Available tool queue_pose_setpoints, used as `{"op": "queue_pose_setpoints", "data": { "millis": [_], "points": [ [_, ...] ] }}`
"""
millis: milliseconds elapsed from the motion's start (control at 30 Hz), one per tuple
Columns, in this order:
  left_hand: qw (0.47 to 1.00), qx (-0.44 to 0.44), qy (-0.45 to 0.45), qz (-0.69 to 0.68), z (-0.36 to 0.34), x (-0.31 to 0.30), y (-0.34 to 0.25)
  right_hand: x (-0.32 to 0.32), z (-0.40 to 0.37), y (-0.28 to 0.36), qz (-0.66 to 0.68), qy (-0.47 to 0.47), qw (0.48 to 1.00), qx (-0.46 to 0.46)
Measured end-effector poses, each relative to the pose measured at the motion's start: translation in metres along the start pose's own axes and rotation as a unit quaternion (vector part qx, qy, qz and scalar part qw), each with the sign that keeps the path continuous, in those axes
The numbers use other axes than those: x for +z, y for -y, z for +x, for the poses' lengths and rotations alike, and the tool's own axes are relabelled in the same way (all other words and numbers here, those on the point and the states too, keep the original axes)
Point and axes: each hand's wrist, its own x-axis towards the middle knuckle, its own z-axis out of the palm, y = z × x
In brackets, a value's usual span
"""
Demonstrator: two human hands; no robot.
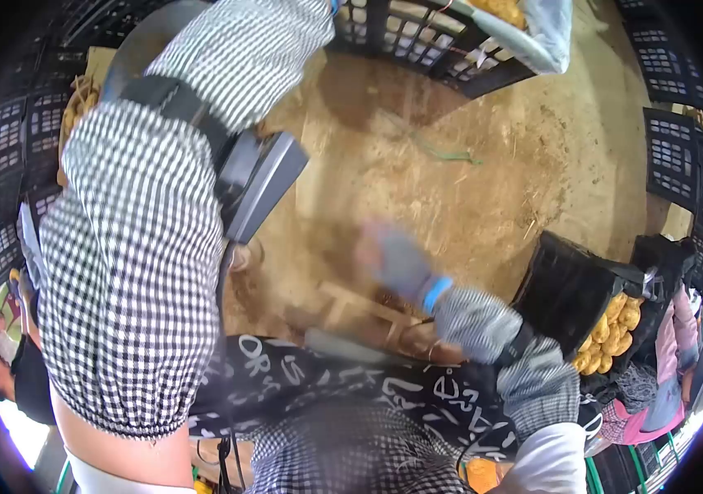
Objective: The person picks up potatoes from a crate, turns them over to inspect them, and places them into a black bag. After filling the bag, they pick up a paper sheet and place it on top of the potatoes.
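Observation:
My right hand (397, 255), in a grey glove with a blue cuff, hangs over the dirt-strewn brown floor (483, 206). Motion smears its fingers, and nothing can be made out in them. My left arm (141, 214), in a black-and-white checked sleeve, reaches up to the top edge, where the hand lies out of frame. A dark box-shaped device (265, 185) is strapped to that forearm. Nearest to the left cuff is a black plastic crate (417, 37) with a pale liner (537, 37) and yellowish produce (501, 10).
At right stands a black container (561, 284) beside yellow potato-like lumps (611, 333). Black crates line the left (6, 136) and right (672, 152) sides. A green strand (450, 156) lies on the floor. Other people (672, 346) are at the right edge.

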Motion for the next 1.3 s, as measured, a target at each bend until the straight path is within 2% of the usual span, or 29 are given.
{"op": "queue_pose_setpoints", "data": {
  "millis": [33, 67, 100, 133, 233, 267, 333, 367, 433, 500, 533, 600, 633, 667, 733, 800, 833, 867, 900, 1000, 1033, 1067, 1100, 1133, 1167, 1200, 1233, 1267, 1300],
  "points": [
    [0.999, 0.021, -0.029, -0.002, 0.005, 0.007, 0.009, 0.038, -0.014, -0.015, 0.087, 0.138, 0.986, 0.039],
    [0.998, 0.041, -0.056, -0.001, 0.01, 0.016, 0.022, 0.07, -0.047, -0.02, 0.069, 0.036, 0.99, -0.116],
    [0.995, 0.061, -0.081, 0.002, 0.012, 0.025, 0.03, 0.076, -0.063, -0.017, 0.135, 0.147, 0.98, -0.02],
    [0.999, 0.018, -0.047, -0.017, 0.008, 0.021, 0.021, 0.083, -0.072, -0.017, 0.2, 0.257, 0.943, 0.077],
    [0.99, 0.063, -0.025, -0.121, 0.012, 0.026, 0.033, 0.117, -0.079, -0.031, 0.266, 0.285, 0.92, 0.049],
    [0.982, -0.054, 0.072, -0.164, -0.001, 0.002, 0.002, 0.126, -0.085, -0.028, 0.297, 0.283, 0.912, 0.022],
    [0.994, 0.052, 0.033, -0.09, -0.007, 0.0, 0.011, 0.124, -0.063, -0.028, 0.36, 0.217, 0.9, -0.114],
    [0.992, 0.11, 0.014, -0.052, -0.001, 0.002, 0.019, 0.122, -0.05, -0.027, 0.368, 0.252, 0.891, -0.089],
    [0.983, -0.021, 0.109, -0.149, -0.002, -0.006, 0.013, 0.126, -0.057, -0.022, 0.391, 0.32, 0.863, -0.021],
    [0.974, -0.097, 0.14, -0.15, -0.007, -0.022, -0.016, 0.12, -0.067, -0.014, 0.411, 0.381, 0.827, 0.054],
    [0.99, -0.023, 0.131, -0.052, -0.005, -0.024, -0.007, 0.119, -0.075, -0.002, 0.427, 0.409, 0.801, 0.093],
    [0.977, 0.144, 0.115, 0.111, 0.0, -0.021, 0.023, 0.058, -0.065, 0.052, 0.627, 0.214, 0.739, 0.12],
    [0.936, -0.156, 0.216, -0.228, -0.013, -0.034, 0.003, 0.027, -0.059, 0.078, 0.704, 0.121, 0.693, 0.101],
    [0.942, -0.108, 0.226, -0.223, -0.008, -0.032, 0.005, -0.01, -0.046, 0.099, 0.691, 0.035, 0.718, 0.069],
    [0.914, -0.194, 0.256, -0.248, -0.013, -0.041, -0.007, -0.092, -0.039, 0.135, 0.464, -0.121, 0.876, 0.047],
    [0.964, -0.071, 0.245, -0.072, -0.013, -0.04, -0.02, -0.125, -0.005, 0.147, 0.204, -0.2, 0.956, 0.066],
    [0.974, 0.122, 0.188, 0.031, -0.007, -0.031, 0.01, -0.119, 0.026, 0.137, 0.193, -0.221, 0.954, 0.061],
    [0.976, 0.063, 0.206, 0.004, -0.014, -0.027, 0.0, -0.115, 0.057, 0.127, 0.183, -0.243, 0.951, 0.057],
    [0.975, 0.005, 0.223, -0.017, -0.022, -0.026, -0.011, -0.134, 0.065, 0.131, 0.212, -0.329, 0.919, 0.054],
    [0.951, -0.161, 0.259, -0.057, -0.018, -0.041, -0.017, -0.149, -0.007, 0.124, 0.245, -0.318, 0.91, 0.101],
    [0.929, -0.179, 0.299, -0.122, -0.002, -0.04, 0.016, -0.161, -0.039, 0.112, 0.117, -0.227, 0.939, 0.232],
    [0.904, -0.197, 0.332, -0.182, 0.017, -0.033, 0.072, -0.145, -0.088, 0.077, 0.004, -0.332, 0.906, 0.263],
    [0.875, -0.216, 0.362, -0.239, 0.03, -0.032, 0.104, -0.129, -0.136, 0.043, -0.108, -0.435, 0.838, 0.312],
    [0.916, -0.174, 0.318, -0.17, 0.018, -0.034, 0.083, -0.113, -0.185, 0.009, -0.188, -0.52, 0.75, 0.363],
    [0.931, -0.174, 0.295, -0.127, 0.002, -0.04, 0.049, -0.124, -0.242, -0.019, -0.146, -0.631, 0.661, 0.379],
    [0.943, -0.176, 0.267, -0.09, -0.016, -0.038, 0.008, -0.113, -0.31, -0.067, -0.221, -0.522, 0.628, 0.534],
    [0.955, -0.178, 0.233, -0.055, -0.021, -0.037, -0.016, -0.111, -0.349, -0.098, -0.319, -0.518, 0.599, 0.52],
    [0.962, -0.162, 0.214, -0.047, -0.019, -0.036, -0.022, -0.112, -0.377, -0.122, 0.002, -0.504, 0.66, 0.557],
    [0.967, -0.15, 0.204, -0.027, -0.019, -0.039, -0.022, -0.106, -0.394, -0.133, 0.327, -0.424, 0.644, 0.546]
  ]
}}
